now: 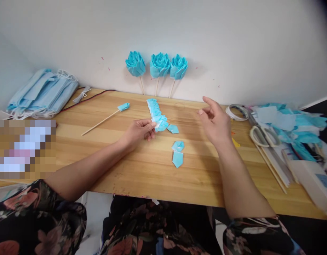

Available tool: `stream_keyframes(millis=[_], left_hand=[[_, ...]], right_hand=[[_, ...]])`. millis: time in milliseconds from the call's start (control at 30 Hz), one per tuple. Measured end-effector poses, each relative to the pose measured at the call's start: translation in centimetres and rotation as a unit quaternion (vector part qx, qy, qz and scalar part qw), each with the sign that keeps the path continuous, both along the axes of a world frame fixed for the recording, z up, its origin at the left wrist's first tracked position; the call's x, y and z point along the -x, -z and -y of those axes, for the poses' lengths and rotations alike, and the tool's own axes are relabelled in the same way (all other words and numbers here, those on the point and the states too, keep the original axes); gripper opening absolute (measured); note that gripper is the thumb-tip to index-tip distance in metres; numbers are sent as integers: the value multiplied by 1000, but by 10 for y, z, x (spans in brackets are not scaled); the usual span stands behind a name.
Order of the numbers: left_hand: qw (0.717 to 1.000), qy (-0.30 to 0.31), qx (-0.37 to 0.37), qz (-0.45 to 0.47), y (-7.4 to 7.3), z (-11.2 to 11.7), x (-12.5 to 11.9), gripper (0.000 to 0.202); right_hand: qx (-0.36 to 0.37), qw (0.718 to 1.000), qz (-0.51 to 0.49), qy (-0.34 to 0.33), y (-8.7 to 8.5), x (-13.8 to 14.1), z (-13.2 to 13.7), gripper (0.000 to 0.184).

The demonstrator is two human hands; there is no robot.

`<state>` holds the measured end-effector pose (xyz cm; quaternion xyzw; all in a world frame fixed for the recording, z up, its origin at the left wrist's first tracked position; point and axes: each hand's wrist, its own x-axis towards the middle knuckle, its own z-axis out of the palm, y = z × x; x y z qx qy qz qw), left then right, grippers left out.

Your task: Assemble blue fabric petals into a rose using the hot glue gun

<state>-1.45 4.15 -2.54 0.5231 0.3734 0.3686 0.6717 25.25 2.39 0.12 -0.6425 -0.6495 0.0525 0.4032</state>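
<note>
My left hand (141, 130) pinches the lower end of a row of overlapping folded blue petals (156, 112) that slants up and away over the table. Close beside that end lies one loose blue petal (173, 129). Nearer to me are two more loose petals, one creased (177, 146) and one flat with a pointed end (177, 159). My right hand (216, 122) is raised above the table to the right, index finger stretched out and thumb apart, with nothing visible in it. Left of the row, a thin wooden stick (99, 122) carries a small blue folded tip (123, 106).
Three blue flowers on sticks (160, 65) lean against the wall. A stack of blue face masks (42, 92) lies at back left. On the right are a roll of tape (237, 112), scissors (264, 136), blue scraps (291, 118) and a white box (309, 180).
</note>
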Motion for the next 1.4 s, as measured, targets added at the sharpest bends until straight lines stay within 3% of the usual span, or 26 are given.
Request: stream_keyframes(millis=[133,267,400,500,633,733,867,1000,1133,1400], left_hand=[[1000,5,-3,10,0,0,0,37],[1000,1,-3,1,0,1,0,32],[1000,4,-8,-13,0,0,0,30],[1000,7,-7,3,2,-1,0,32],[1000,10,-5,16,4,-2,0,34],[1000,7,1,23,4,-2,-1,35],[999,9,10,29,2,-2,-1,37],[999,23,4,22,-1,-1,-1,37],[999,34,-10,-20,-3,1,-1,32],[997,54,-41,-45,-4,5,-2,27]], right_hand=[[47,989,140,-26,-15,-12,8,48],[82,965,247,-32,-23,-44,24,45],[97,953,287,24,-2,-81,43,52],[103,951,289,35,15,-88,53,53],[50,979,197,33,11,-59,61,45],[92,995,-10,-21,-1,-23,58,42],[170,944,-244,-143,-4,28,39,46],[223,889,-356,-181,4,69,18,57],[246,861,-394,-207,11,87,12,59],[199,900,-314,-227,18,90,15,54]])
